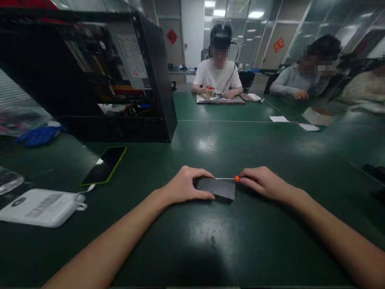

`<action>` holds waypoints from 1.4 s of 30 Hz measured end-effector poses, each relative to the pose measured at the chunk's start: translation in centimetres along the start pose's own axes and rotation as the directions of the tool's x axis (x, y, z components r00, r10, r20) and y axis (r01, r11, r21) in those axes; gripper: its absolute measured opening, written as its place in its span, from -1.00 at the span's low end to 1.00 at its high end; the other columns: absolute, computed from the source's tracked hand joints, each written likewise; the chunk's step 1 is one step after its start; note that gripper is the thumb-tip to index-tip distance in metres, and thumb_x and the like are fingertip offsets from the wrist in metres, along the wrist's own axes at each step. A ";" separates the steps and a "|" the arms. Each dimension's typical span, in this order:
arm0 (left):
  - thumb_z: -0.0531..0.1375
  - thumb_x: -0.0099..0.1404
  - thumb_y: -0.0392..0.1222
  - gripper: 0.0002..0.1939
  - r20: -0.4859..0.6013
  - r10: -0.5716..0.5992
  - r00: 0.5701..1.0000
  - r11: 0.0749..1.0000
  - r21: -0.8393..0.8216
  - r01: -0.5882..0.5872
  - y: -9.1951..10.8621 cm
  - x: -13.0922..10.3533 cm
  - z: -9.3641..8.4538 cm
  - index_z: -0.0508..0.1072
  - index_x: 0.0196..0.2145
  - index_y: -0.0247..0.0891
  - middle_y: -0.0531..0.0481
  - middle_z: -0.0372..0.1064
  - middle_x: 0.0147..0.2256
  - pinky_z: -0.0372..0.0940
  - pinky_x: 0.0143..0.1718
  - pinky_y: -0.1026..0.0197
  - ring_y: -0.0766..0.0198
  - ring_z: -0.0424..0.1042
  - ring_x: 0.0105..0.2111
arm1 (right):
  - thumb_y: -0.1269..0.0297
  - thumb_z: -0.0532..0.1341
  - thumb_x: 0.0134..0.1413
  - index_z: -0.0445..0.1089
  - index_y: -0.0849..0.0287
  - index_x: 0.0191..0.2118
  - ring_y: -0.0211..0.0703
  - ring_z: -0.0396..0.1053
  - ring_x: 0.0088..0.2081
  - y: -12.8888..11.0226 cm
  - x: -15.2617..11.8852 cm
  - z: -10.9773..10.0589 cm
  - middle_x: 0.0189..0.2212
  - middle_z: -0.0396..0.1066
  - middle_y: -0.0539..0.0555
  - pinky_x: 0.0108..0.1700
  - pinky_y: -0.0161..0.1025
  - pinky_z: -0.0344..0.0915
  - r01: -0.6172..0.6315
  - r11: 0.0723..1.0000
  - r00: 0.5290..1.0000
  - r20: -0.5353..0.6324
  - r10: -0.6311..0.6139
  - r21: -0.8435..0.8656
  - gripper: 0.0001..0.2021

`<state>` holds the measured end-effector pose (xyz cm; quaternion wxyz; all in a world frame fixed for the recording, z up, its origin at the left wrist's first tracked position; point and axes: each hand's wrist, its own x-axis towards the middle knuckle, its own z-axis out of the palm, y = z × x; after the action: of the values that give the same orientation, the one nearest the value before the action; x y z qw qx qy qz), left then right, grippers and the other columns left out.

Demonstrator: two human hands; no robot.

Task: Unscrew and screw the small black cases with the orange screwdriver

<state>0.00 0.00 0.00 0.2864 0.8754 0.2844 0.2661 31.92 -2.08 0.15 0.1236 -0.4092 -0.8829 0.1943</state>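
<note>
A dark grey rectangular box-like block (219, 188) rests on the green table (255, 245), its exact kind unclear. Around its left end my left hand (188, 185) is closed, thumb along the near side and fingers along the far side. My right hand (264, 182) grips a screwdriver (237, 178) by its orange-red handle, most of which the fingers hide. The thin metal shaft points left and lies along the far edge of the block. Whether its tip touches the block is hidden by my left hand.
An open black computer case (159, 80) stands at back left. A phone (105, 164) with a green edge, a white power bank (45, 206) and a blue glove (40, 135) lie on the left. Across the table sits a person (218, 72), with others at right near a cardboard box (319, 116).
</note>
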 end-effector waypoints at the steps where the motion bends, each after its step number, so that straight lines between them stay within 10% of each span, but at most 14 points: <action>1: 0.52 0.11 0.05 -0.47 0.001 -0.002 1.000 1.000 -0.001 0.002 0.1 0.0 0.0 0.63 -0.03 -0.26 0.01 0.65 -0.17 0.32 -0.18 0.25 0.21 0.61 -0.23 | -0.03 -0.01 0.49 0.48 0.21 -0.08 -0.19 0.46 -0.27 -0.2 0.0 0.0 -0.27 0.51 0.10 -0.21 -0.26 0.28 0.002 1.000 1.000 0.002 -0.002 0.004 -0.55; 29: 0.45 0.22 0.05 -0.47 0.090 0.130 0.987 0.989 -0.087 -0.122 1.6 0.1 1.2 0.59 0.06 -0.29 -0.11 0.63 -0.07 0.39 -0.09 0.22 0.13 0.61 -0.12 | 0.03 0.04 0.49 0.53 0.18 -0.37 -0.25 0.30 -0.40 0.5 3.7 0.6 -0.49 0.39 0.02 -0.25 -0.28 0.16 0.305 0.952 0.933 -0.190 -0.306 -0.037 -0.50; 42: 0.45 0.23 0.01 -0.49 0.100 0.201 0.975 0.979 -0.039 -0.198 1.5 0.2 1.5 0.56 0.03 -0.34 -0.17 0.61 -0.10 0.38 -0.12 0.20 0.12 0.60 -0.15 | 0.10 0.04 0.50 0.45 0.20 -0.45 -0.30 0.25 -0.44 -0.8 3.7 2.0 -0.55 0.30 -0.02 -0.27 -0.29 0.13 0.277 0.957 0.949 -0.184 -0.257 0.091 -0.50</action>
<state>1.63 -1.40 0.02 0.2851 0.9078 0.1761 0.2520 28.34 -0.18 -1.04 0.2471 -0.2930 -0.9037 0.1909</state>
